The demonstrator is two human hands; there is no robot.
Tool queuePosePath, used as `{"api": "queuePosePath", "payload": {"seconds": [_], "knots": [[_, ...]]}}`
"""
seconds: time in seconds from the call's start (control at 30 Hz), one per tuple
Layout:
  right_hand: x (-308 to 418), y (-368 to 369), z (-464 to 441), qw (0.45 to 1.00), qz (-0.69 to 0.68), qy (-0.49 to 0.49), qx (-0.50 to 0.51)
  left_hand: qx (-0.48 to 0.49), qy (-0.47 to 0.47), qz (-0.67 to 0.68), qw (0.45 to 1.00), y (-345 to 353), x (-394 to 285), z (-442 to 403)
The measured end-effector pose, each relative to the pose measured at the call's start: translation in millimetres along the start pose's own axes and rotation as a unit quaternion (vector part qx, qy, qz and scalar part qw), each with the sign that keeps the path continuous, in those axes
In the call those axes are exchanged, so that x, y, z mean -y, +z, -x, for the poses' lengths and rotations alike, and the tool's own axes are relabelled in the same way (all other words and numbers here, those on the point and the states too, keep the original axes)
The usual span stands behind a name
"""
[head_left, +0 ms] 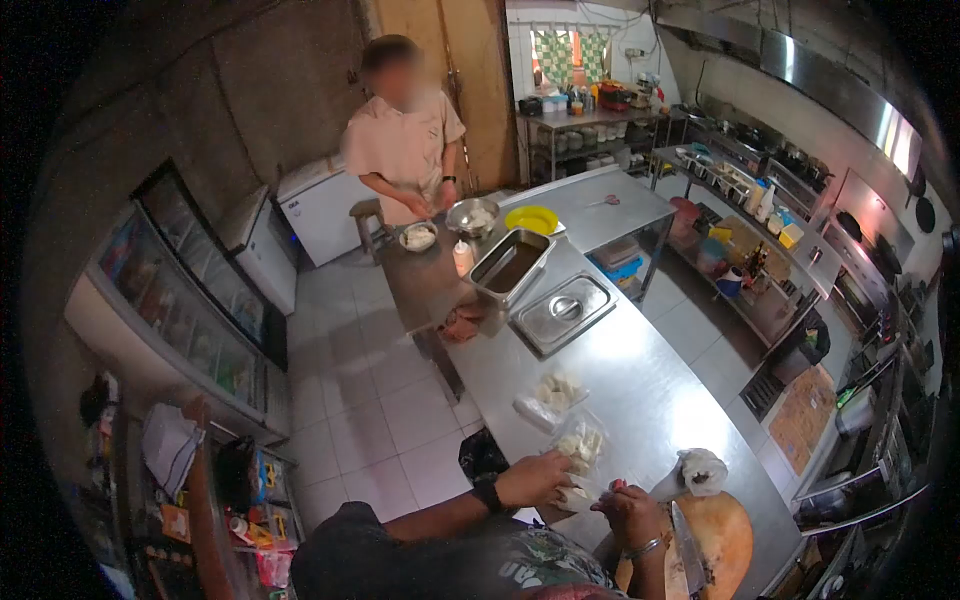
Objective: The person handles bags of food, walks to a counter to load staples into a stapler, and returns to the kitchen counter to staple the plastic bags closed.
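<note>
My left hand [535,481] is at a clear plastic bag [592,436] of pale cut pieces, its fingers curled at the near side of the bag. My right hand [634,515] is closed just to the right, with a small red thing [618,485] at its fingertips that is too small to name. A knife [688,545] lies on a round wooden cutting board [730,530] beside my right wrist. Just beyond the bag is a second bag of pale pieces [558,392]. A crumpled plastic bag [702,471] sits at the board's far edge.
On the steel table [650,390] are a lidded steel pan [563,312], a deep pan of brown liquid [512,262], a squeeze bottle [463,257] and a yellow plate [531,220]. Across it a person [405,150] works at a bowl [473,216]. A glass-door fridge [190,310] stands left.
</note>
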State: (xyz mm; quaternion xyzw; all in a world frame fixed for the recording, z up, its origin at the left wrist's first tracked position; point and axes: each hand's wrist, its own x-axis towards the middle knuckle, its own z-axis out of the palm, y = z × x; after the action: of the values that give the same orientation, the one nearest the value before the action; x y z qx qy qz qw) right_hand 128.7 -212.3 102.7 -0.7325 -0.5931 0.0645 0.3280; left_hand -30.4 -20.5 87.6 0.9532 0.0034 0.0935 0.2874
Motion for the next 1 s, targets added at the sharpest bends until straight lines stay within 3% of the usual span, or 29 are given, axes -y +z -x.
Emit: {"api": "queuePosePath", "payload": {"seconds": [0.03, 0.17, 0.27, 0.37, 0.43, 0.47, 0.53, 0.63, 0.7, 0.73, 0.77, 0.8, 0.83, 1.0], "knots": [[1, -2, -2, 1.0, -0.015, -0.018, -0.011, 0.059, -0.037, -0.016, 0.997, 4, 3, 1], [9, -13, -5, 0.998, 0.05, -0.041, -0.013, 0.018, -0.045, 0.045, 0.998, 8, 8, 5], [-18, 6, 9, 0.999, -0.013, -0.005, -0.035, -0.015, -0.024, 0.069, 0.997, 11, 10, 5], [-25, 12, 13, 0.993, -0.062, 0.095, 0.031, -0.028, -0.019, 0.121, 0.992, 15, 16, 4], [-8, 3, 4, 0.938, -0.319, 0.112, -0.078, -0.099, 0.033, 0.137, 0.985, 18, 17, 1], [-29, 22, 8, 0.939, -0.317, 0.109, -0.081, -0.1, 0.037, 0.135, 0.985, 18, 16, 1], [-74, 75, 18, 0.946, -0.301, 0.111, 0.046, -0.049, -0.03, 0.253, 0.966, 12, 7, 0], [-71, 111, 19, 0.806, -0.565, 0.165, 0.068, -0.023, -0.106, 0.35, 0.931, 24, 11, -3], [-60, 102, 14, 0.833, -0.517, 0.171, 0.098, -0.107, -0.097, 0.403, 0.903, 65, 31, 1], [-54, 92, 9, 0.848, -0.491, 0.171, 0.107, -0.158, -0.003, 0.456, 0.876, 74, 36, -2], [-48, 83, 8, 0.859, -0.473, 0.167, 0.106, -0.158, 0.004, 0.45, 0.879, 82, 42, 0], [-45, 75, 5, 0.868, -0.458, 0.164, 0.102, -0.131, -0.034, 0.351, 0.927, 80, 45, -1], [-40, 68, 3, 0.876, -0.444, 0.162, 0.097, -0.09, -0.065, 0.343, 0.933, 77, 41, 3], [-33, 58, -1, 0.929, -0.334, 0.141, 0.079, -0.011, -0.142, 0.426, 0.893, 77, 33, 6]]}}
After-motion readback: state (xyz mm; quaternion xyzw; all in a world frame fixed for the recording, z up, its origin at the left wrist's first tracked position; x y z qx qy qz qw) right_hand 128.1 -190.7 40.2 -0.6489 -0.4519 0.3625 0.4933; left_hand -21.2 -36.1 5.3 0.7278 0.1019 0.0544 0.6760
